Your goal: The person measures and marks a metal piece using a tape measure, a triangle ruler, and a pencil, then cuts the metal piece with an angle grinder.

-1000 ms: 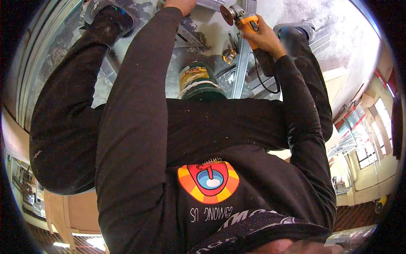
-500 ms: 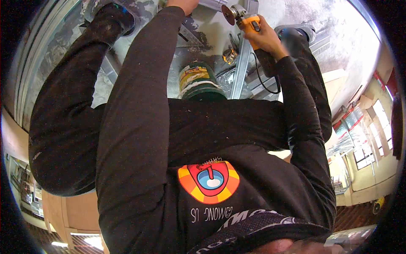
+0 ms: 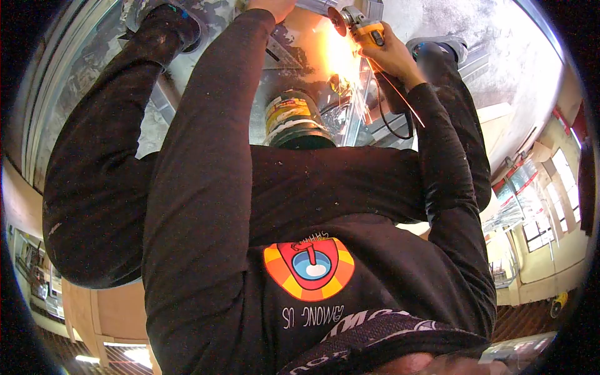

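My right hand (image 3: pixel 399 57) is closed around the yellow body of an angle grinder (image 3: pixel 369 30). Its cutting disc (image 3: pixel 338 21) meets or nearly meets the end of a grey metal profile (image 3: pixel 317 5) at the top edge. Bright orange sparks (image 3: pixel 340 56) stream from the disc down toward me. Only the back of my left hand (image 3: pixel 272 6) shows, beside that profile; its fingers are out of frame, so its grip is hidden. A black cord (image 3: pixel 382 119) loops below my right wrist.
A green bucket (image 3: pixel 295 122) with a yellow label stands between my legs. Under the sparks lies what looks like a tape measure (image 3: pixel 340 84). A metal square (image 3: pixel 282 55) rests on the stained floor. My feet flank the work, the right shoe (image 3: pixel 440 45) close to the grinder.
Sparks now fly from the disc, where there were none half a second ago, and their orange glow lights the floor. Both hands have stayed almost in place.
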